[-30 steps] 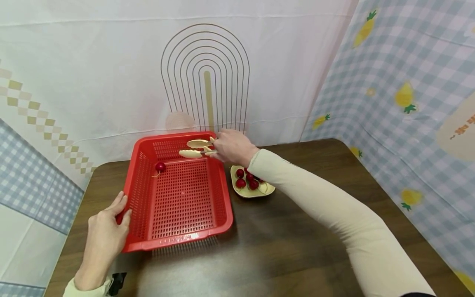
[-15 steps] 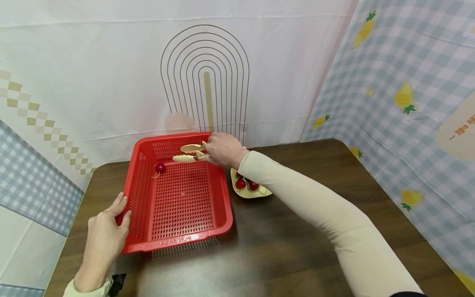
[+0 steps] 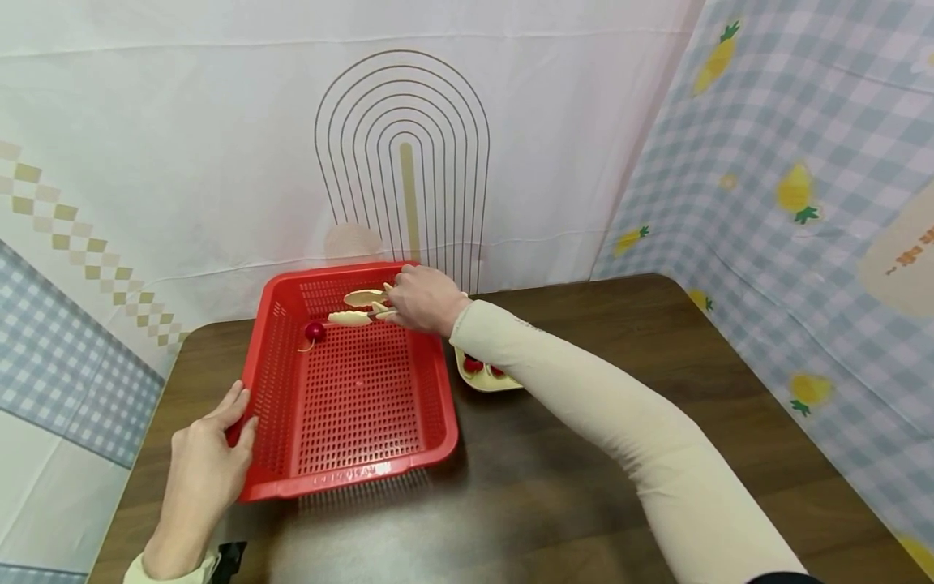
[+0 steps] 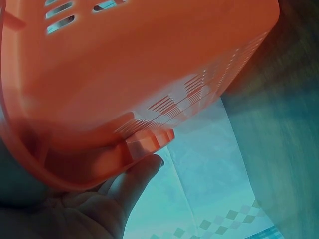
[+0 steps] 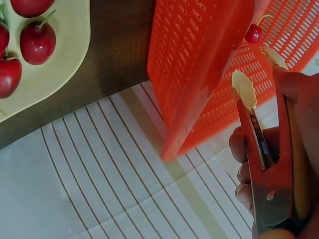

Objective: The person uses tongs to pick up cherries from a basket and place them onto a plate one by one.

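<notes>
My left hand [image 3: 207, 458] grips the left rim of a red perforated basket [image 3: 447, 405], its thumb on the near side; the left wrist view shows fingers [image 4: 137, 181] under the rim. In my right hand [image 3: 426, 300] is a pair of tongs [image 3: 350, 319] with cream tips, held over the basket's far right part. The tong tips [image 5: 244, 88] stand apart with nothing between them. One dark red cherry [image 3: 315, 331] with its stem lies in the far left of the basket. It sits just beyond the tong tips in the head view.
A pale yellow dish [image 3: 490, 381] holding several cherries [image 5: 38, 44] stands right of the basket, partly hidden by my right sleeve [image 3: 569, 381]. A brown wooden table [image 3: 554, 487] lies under everything. White and checked cloths [image 3: 219, 162] hang behind and beside it.
My right hand has moved left and slightly down with the tongs, bringing their tips nearer the cherry in the basket. The sleeve now covers more of the dish. My left hand has stayed put.
</notes>
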### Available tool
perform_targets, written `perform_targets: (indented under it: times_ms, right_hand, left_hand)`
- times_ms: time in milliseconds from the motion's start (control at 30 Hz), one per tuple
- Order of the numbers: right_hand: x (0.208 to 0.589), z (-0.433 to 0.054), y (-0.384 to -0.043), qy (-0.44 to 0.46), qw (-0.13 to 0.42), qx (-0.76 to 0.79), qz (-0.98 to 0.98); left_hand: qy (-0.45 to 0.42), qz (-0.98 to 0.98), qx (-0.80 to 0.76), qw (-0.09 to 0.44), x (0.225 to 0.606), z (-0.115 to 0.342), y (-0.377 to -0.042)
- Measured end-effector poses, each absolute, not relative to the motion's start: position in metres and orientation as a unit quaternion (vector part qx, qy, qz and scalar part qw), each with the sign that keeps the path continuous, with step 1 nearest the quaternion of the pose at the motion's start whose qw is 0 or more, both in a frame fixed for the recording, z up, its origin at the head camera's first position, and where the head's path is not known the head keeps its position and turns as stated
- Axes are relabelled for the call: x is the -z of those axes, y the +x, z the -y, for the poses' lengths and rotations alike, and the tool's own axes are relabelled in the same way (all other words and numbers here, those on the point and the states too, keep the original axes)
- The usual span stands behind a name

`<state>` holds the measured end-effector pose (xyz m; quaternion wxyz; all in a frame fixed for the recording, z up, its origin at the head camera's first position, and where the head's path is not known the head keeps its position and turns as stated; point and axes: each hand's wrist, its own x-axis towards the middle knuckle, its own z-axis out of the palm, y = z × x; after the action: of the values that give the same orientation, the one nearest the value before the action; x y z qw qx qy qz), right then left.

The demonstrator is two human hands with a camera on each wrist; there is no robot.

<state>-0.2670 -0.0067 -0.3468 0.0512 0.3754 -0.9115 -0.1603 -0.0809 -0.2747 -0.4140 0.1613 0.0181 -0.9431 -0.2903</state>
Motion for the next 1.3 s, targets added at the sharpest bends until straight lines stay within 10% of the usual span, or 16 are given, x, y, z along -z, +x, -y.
perform_targets:
  times_ms: [1300]
  right_hand:
    - [0.368, 0.050, -0.271, 0.382, 0.020, 0.171, 0.908]
  left_hand:
    - [0.017, 0.941, 0.293, 0.169, 0.411, 0.272, -0.081]
